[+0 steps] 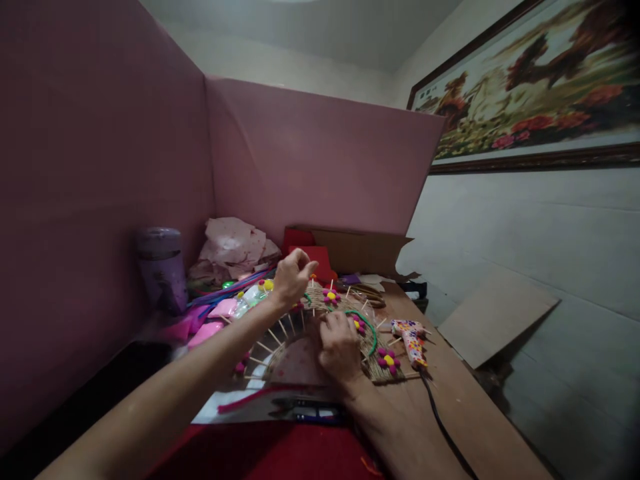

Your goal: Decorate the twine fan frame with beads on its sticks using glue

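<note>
A woven twine arch (320, 295) with thin wooden sticks poking out lies on the table, decorated with purple flowers (389, 361) with yellow centres. My left hand (294, 277) is raised just over its top, fingers pinched; what they hold, if anything, is hidden. On the arch's inner right side, the curled fingers of my right hand (340, 343) grip its edge. A green fuzzy stem (374, 333) curves over the weave beside my right hand, and a bit of green also shows near my left. Both hands partly cover the arch.
A flower-patterned glue gun (413, 340) with a black cord lies right of the arch. Thread snips (310, 411) and a magenta fuzzy stem (250, 401) lie in front. A purple tumbler (163, 270), pink packets (205, 333) and coloured stems stand or lie left. Pink panels (320, 160) rise behind.
</note>
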`<state>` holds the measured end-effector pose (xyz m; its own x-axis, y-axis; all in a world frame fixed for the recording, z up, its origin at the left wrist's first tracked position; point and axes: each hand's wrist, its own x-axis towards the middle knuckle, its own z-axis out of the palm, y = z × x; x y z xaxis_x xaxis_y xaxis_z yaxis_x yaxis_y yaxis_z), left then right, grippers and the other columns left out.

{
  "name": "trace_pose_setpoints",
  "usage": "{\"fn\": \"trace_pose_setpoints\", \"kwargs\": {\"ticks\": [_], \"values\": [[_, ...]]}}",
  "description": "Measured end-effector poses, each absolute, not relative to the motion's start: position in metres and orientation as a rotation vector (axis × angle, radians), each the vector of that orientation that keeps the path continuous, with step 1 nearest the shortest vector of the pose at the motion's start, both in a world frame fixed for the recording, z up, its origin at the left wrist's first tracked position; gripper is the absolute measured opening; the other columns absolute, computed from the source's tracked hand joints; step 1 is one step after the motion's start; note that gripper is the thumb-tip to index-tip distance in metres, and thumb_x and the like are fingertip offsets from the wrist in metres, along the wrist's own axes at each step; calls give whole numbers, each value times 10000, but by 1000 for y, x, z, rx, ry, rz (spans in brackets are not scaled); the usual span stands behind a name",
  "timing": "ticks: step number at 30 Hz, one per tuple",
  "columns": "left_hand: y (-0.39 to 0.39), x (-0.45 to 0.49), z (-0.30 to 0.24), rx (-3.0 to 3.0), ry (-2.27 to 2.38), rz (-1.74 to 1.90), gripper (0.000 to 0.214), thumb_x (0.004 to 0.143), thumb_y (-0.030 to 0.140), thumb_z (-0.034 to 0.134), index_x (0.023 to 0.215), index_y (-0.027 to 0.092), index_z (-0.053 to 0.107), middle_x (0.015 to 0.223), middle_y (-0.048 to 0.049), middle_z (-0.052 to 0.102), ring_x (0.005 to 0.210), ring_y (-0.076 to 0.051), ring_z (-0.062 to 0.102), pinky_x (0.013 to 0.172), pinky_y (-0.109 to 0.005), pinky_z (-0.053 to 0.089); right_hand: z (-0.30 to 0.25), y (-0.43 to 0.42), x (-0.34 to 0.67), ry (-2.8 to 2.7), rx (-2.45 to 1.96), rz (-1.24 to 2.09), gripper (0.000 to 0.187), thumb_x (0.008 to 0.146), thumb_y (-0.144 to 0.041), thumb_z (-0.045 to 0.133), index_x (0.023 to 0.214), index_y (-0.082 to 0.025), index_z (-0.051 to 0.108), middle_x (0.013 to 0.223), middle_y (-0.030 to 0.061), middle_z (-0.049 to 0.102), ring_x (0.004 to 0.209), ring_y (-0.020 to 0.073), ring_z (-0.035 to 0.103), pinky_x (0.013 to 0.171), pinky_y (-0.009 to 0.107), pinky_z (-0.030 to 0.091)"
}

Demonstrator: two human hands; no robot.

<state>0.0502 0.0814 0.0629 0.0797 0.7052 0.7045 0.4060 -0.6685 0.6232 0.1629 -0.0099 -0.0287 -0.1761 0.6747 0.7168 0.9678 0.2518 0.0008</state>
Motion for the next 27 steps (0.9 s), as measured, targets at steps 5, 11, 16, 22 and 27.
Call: {"fn": "trace_pose_setpoints", "kwargs": {"ticks": [5,11,16,22,27], "values": [[13,55,18,2318,1119,1443,180,794,247,489,625,186,477,628,-4,526,621,-131,459,587,-256,324,-24,-11,172,-1781,-1551,-697,202,866,-218,415,764,-179,585,782,52,584,793,204,427,711,327,265],[-23,43,-26,2818,1060,1375,187,828,189,447,647,190,495,644,-54,556,661,-176,465,622,-325,323,-23,-9,174,-1738,-1606,-792,185,861,-211,439,758,-178,588,778,54,590,807,201,438,735,318,269],[-24,29,-28,3056,943,1401,192,838,196,447,654,182,498,638,-52,564,674,-180,452,658,-355,311,-23,-9,175,-1741,-1611,-799,186,865,-223,449,768,-177,600,808,67,590,842,204,444,762,327,273],[-24,26,-23,3048,950,1424,190,833,211,463,648,181,498,641,-53,566,687,-180,456,675,-364,313,-25,-7,176,-1755,-1620,-795,191,866,-229,453,757,-180,602,810,63,587,857,204,446,769,328,274],[-23,26,-24,3051,969,1420,204,835,222,458,638,185,500,634,-59,571,686,-183,456,672,-369,316,-25,-8,174,-1765,-1615,-797,204,871,-234,449,730,-182,586,786,56,584,836,199,444,758,321,274]]}}
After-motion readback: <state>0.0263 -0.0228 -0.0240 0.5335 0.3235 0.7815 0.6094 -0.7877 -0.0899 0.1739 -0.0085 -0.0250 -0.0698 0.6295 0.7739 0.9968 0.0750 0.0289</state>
